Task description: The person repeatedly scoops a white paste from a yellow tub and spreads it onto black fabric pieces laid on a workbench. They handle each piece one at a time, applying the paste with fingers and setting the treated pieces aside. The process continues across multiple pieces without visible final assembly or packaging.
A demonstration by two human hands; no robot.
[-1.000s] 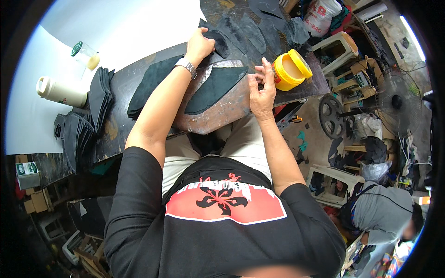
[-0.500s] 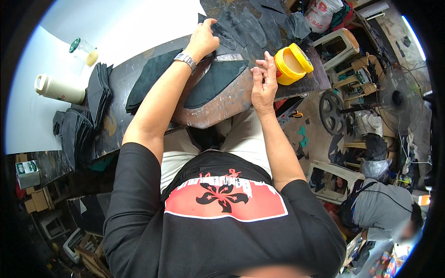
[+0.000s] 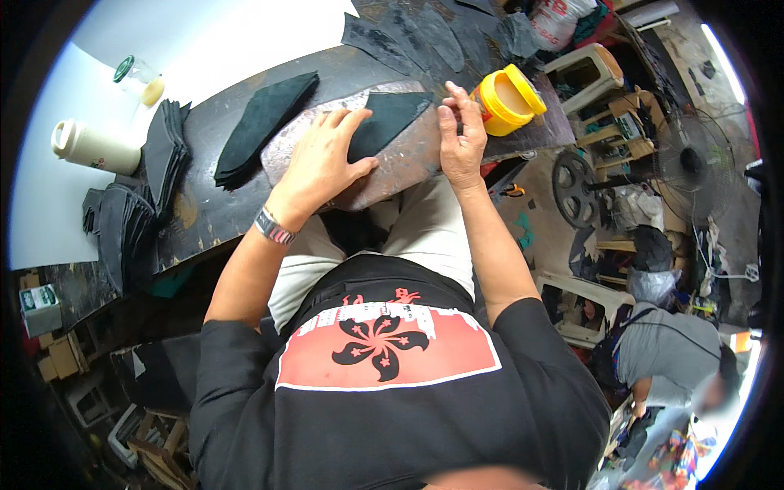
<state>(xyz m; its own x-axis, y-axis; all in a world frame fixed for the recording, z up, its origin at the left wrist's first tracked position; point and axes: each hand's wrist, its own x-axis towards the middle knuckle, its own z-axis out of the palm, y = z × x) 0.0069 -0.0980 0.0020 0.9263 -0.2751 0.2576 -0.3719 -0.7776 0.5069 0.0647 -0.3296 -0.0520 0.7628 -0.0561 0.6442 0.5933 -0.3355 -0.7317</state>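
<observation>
My left hand is spread over the left end of a dark green-black leaf-shaped piece, hiding part of it. Whether the palm presses on the piece or hovers, I cannot tell. The piece lies on a brown, paint-smeared board at the table's near edge. At the board's right end, my right hand is raised with fingers loosely bent and apart, nothing visible in them. Just right of it stands an open yellow tub of tan paste, its lid tilted up. Left of the board lies a stack of similar dark pieces.
More dark pieces lie spread at the table's far side. On the left are piles of black pieces, a cream flask and a green-lidded jar. A standing fan and a crouching person are on the right.
My left hand has come back from the far dark pieces to the piece on the board. My right hand has hardly moved beside the tub.
</observation>
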